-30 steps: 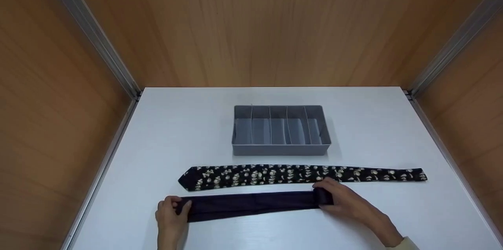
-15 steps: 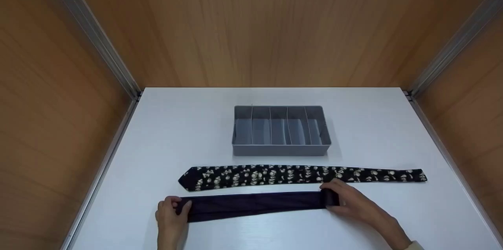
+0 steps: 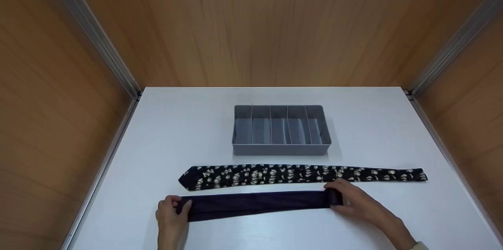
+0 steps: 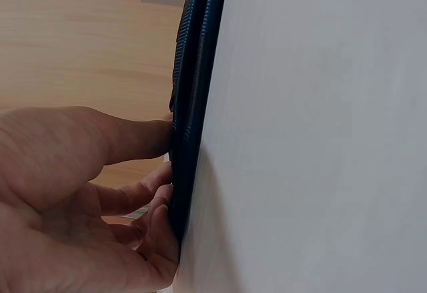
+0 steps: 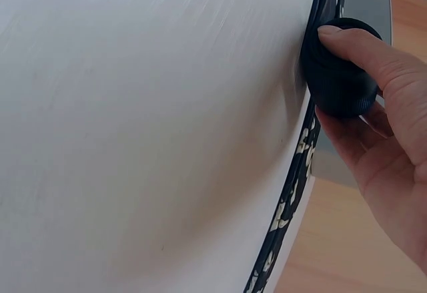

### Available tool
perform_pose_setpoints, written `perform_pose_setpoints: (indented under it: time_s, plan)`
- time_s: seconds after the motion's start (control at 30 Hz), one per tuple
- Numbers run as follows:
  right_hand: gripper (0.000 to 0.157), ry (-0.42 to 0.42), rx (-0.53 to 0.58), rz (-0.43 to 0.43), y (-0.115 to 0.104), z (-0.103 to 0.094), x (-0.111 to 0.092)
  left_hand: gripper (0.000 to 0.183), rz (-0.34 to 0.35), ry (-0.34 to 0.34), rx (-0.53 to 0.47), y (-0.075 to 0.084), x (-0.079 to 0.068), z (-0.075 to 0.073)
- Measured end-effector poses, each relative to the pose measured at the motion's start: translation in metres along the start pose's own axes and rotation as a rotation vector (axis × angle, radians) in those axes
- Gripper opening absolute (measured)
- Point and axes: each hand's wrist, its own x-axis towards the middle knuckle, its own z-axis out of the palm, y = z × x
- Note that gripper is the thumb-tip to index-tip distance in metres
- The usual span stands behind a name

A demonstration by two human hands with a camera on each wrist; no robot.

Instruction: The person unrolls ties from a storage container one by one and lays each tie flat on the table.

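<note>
A dark navy necktie [image 3: 259,202] lies across the near part of the table, its right end wound into a roll [image 5: 340,83]. My right hand [image 3: 355,201] holds that roll between thumb and fingers; the right wrist view shows the thumb on the coil's side. At the tie's wide left end, my left hand [image 3: 171,218] pinches the fabric, thumb on top in the head view. Just beyond, a black necktie with a cream pattern [image 3: 255,174] is stretched out flat, and my right fingertips come right at its near edge.
Behind the ties stands a grey organizer box [image 3: 281,149] with several narrow compartments. The white table [image 3: 188,124] is bordered by wood-grain panels [image 3: 267,26] at the back and both sides, with metal posts in the corners.
My right hand has shifted to the right with the roll, and more of the navy tie now lies flat. The left hand has stayed at the wide end.
</note>
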Motion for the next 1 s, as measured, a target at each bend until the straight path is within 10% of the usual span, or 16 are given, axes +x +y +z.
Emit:
perform_pose_setpoints:
  time_s: [1.0]
  plan:
    - [0.056, 0.047, -0.022, 0.006, 0.011, -0.013, -0.02, 0.035, -0.034, -0.022, 0.027, 0.001, 0.003, 0.001]
